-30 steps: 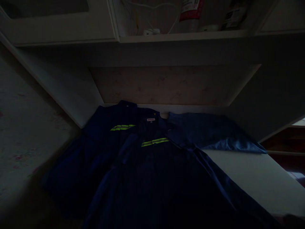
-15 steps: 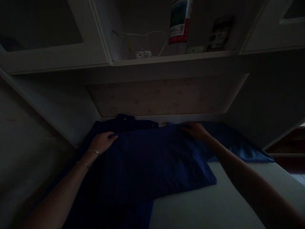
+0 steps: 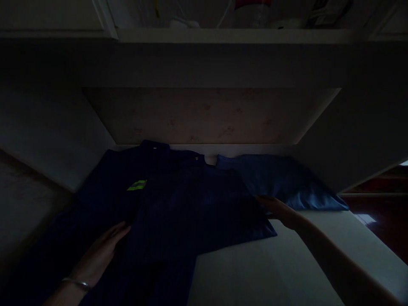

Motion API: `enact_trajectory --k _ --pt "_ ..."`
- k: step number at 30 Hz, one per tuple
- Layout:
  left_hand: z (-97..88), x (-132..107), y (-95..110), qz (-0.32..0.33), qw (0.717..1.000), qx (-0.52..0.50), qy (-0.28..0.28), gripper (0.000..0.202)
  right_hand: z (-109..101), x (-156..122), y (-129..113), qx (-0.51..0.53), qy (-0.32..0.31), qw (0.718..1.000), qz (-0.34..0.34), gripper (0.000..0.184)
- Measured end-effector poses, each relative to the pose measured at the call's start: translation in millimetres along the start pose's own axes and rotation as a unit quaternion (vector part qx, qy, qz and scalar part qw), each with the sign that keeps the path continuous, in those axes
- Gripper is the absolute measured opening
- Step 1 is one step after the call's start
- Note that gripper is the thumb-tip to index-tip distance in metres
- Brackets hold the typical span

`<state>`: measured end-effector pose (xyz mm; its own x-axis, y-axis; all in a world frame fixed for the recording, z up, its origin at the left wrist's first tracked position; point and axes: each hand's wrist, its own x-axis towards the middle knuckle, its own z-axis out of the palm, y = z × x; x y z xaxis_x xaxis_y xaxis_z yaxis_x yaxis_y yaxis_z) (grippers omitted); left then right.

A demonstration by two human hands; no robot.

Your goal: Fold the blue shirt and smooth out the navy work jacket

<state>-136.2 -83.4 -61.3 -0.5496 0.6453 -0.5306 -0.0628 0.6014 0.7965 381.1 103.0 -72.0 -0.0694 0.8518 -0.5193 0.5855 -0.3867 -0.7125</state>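
- You're at a pale counter (image 3: 287, 272) set into a dim alcove, with a speckled back panel (image 3: 210, 117) behind it and a shelf (image 3: 223, 36) overhead; the things on the shelf are too cropped and dark to name.
- A dark blue jacket (image 3: 178, 212) lies spread over the counter's left and middle, its lower part folded up over the chest, collar toward the back panel.
- One yellow-green reflective stripe (image 3: 137, 185) shows on the jacket's left side.
- A lighter blue sleeve (image 3: 287, 182) lies out to the right along the back of the counter.
- Your left hand (image 3: 102, 253) rests flat on the jacket's left part, fingers straight, its grip wide and holding nothing.
- Your right hand (image 3: 277, 210) sits at the fold's right edge, touching the cloth; whether its grip pinches the cloth I cannot tell.
- Half a second ago both hands were up near the collar; now they sit lower, toward you, and the stripe is uncovered.
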Motion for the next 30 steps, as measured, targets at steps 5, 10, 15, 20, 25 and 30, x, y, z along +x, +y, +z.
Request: enact_trajectory --k 5,10,15,20,25,30 --pt "18.9 -9 20 -0.063 0.99 -0.075 -0.101 0.04 16 12 -26 0.18 -0.083 0.976 0.09 0.043" --pt "35.9 -12 31 -0.014 0.989 0.092 -0.112 0.048 21 34 -41 0.22 -0.092 0.968 0.072 0.048" --pt "34.5 -10 27 0.069 0.975 0.208 -0.021 0.045 20 35 -42 0.307 -0.161 0.935 0.076 0.052" --pt "29.2 -11 25 0.02 0.981 0.191 -0.001 0.063 30 33 -44 0.281 -0.134 0.948 0.073 0.047" --pt "41.1 -19 27 0.155 0.935 0.318 0.025 0.062 18 26 -68 0.248 -0.074 0.966 -0.014 0.045" --pt "65.1 -37 15 0.294 0.873 0.383 0.066 0.059 -35 12 -71 0.223 0.027 0.974 0.005 0.064"
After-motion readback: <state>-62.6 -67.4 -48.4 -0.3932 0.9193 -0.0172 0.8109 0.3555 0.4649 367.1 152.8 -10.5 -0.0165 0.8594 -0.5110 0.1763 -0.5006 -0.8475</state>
